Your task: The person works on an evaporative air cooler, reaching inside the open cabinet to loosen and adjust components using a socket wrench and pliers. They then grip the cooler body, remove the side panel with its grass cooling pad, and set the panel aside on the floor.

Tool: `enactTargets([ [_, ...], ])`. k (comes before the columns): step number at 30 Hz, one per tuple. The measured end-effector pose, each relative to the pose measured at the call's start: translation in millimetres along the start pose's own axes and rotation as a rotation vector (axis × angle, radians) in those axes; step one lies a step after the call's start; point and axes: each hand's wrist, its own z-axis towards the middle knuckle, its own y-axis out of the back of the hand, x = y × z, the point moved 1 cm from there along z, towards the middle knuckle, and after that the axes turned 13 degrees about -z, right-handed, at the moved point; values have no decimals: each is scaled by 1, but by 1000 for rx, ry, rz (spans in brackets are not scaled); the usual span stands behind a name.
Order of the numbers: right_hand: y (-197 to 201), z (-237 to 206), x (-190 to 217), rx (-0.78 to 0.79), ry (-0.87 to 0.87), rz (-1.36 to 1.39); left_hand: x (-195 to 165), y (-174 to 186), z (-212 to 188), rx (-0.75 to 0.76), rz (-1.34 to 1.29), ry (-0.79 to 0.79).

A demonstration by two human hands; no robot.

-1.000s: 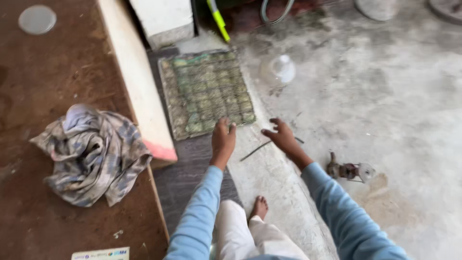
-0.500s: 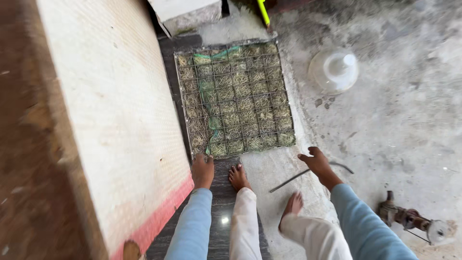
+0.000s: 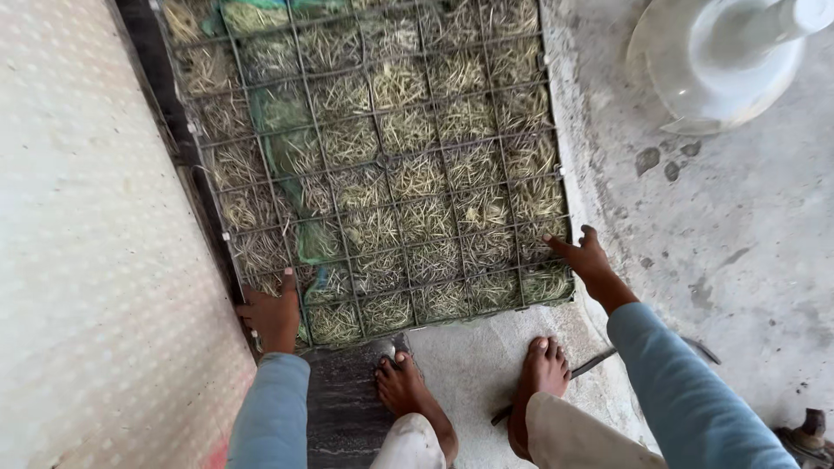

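The left hand (image 3: pixel 271 314) is curling its fingers around the near left corner of a wire mesh panel (image 3: pixel 382 165) stuffed with dry straw. The fingers are closing on the wire edge, so this hand is gripping the panel. The right hand (image 3: pixel 584 259) is pressing on the near right corner. Its fingers are spread and partly open, with the tips lying on the wire and the thumb out to the side. I cannot tell if it is really gripping or only pushing down.

Each hand is taking one corner, and that looks like a good way to keep a wide, floppy panel steady and level.

The panel is lying flat on the floor, straight ahead of the hands. Its near edge is running from one hand to the other. Its long side seems to be pointing away from the person, but the far end is going out of the picture.

Two bare feet (image 3: pixel 469 391) are standing just behind the hands. A thin metal rod (image 3: pixel 599 360) is lying by the right foot. A pale dotted board (image 3: pixel 95 260) is sitting left of the left hand. A see-through plastic funnel (image 3: pixel 721 61) is resting on the concrete floor (image 3: pixel 738 243), far past the right hand.
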Motion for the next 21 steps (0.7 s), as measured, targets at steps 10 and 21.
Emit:
enactTargets([
  [10, 25, -58, -21, 25, -6, -88, 34, 14, -26, 116, 199, 44],
  [21, 132, -323, 44, -599, 266, -482, -365, 10, -324, 341, -498, -717],
])
